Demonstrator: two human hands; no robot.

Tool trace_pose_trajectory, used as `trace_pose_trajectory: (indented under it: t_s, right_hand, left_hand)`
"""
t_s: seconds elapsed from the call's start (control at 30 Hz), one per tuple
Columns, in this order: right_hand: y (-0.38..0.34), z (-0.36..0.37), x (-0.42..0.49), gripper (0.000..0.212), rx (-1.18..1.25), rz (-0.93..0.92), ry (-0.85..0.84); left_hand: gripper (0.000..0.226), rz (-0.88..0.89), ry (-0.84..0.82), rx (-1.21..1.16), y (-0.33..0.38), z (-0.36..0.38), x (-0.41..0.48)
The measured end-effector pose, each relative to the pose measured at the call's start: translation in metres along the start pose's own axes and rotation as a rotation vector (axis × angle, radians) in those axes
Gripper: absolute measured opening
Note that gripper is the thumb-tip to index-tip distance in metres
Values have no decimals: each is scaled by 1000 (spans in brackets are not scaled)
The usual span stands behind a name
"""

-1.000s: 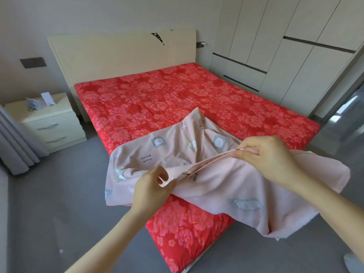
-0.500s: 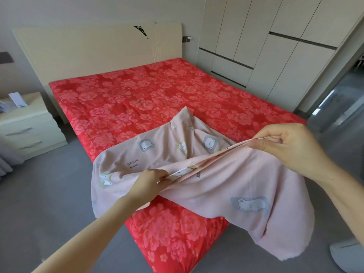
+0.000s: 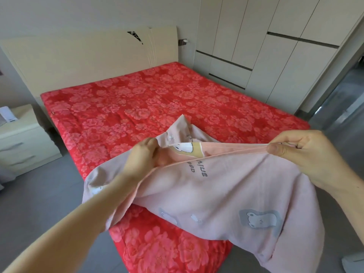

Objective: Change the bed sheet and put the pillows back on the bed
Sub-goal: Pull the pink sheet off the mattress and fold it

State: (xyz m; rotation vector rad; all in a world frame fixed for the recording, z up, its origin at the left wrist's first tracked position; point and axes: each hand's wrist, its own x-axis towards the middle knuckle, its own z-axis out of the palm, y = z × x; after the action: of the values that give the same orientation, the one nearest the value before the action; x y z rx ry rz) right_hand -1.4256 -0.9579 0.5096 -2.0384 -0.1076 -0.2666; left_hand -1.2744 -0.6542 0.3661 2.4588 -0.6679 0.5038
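A pale pink sheet (image 3: 220, 194) printed with small bears and grey letters hangs bunched over the near corner of the bed. My left hand (image 3: 140, 158) grips one fold of its edge, with the forearm partly under the cloth. My right hand (image 3: 301, 154) pinches the hem farther right, so the edge runs taut between both hands. The bed (image 3: 149, 107) carries a red mattress cover with pink flowers and a cream headboard (image 3: 82, 58). No pillow is in view.
A cream nightstand (image 3: 21, 138) with drawers stands left of the bed, papers on top. Tall pale wardrobe doors (image 3: 275, 48) line the right wall. Grey floor (image 3: 39, 194) surrounds the bed's near corner. A doorway opens at the far right.
My hands have moved apart along the sheet's edge and lifted it. The left hand went up and right with its fold. The view has shifted right and closer.
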Motion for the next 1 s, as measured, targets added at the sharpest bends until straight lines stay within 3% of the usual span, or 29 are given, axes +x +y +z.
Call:
trace_pose_trajectory:
  t_s: [0.2, 0.3, 0.37, 0.43, 0.47, 0.53, 0.67, 0.77, 0.87, 1.0]
  right_hand:
    - [6, 1, 10, 55, -32, 100, 97]
    - [4, 2, 12, 57, -29, 178, 218]
    - [2, 6, 16, 47, -50, 221, 319]
    - [-5, 16, 22, 12, -53, 278, 394]
    - [-6, 20, 25, 15, -83, 282, 425]
    - [-8, 30, 30, 28, -127, 311, 469]
    - [-22, 59, 27, 10, -96, 350, 594]
    - [-33, 78, 19, 10, -121, 342, 666]
    - [-46, 91, 11, 20, -173, 348, 688]
    - [-61, 98, 2, 33, -206, 362, 731]
  left_hand:
    - [12, 126, -112, -239, -10, 65, -12]
    - [4, 595, -75, -104, -29, 74, -7]
    - [9, 900, -25, -75, -43, 78, -2]
    - [14, 1059, -9, -83, -55, 82, 5]
    - [16, 1087, -27, -82, -60, 85, 10]
    - [25, 1053, -52, -97, -67, 93, 17]
    - [13, 857, -220, -240, -57, 102, 5]
    - [45, 739, -384, -255, -41, 104, -10]
    - [45, 644, -431, -198, -29, 108, -13]
    - [40, 544, -470, -357, -35, 105, -13]
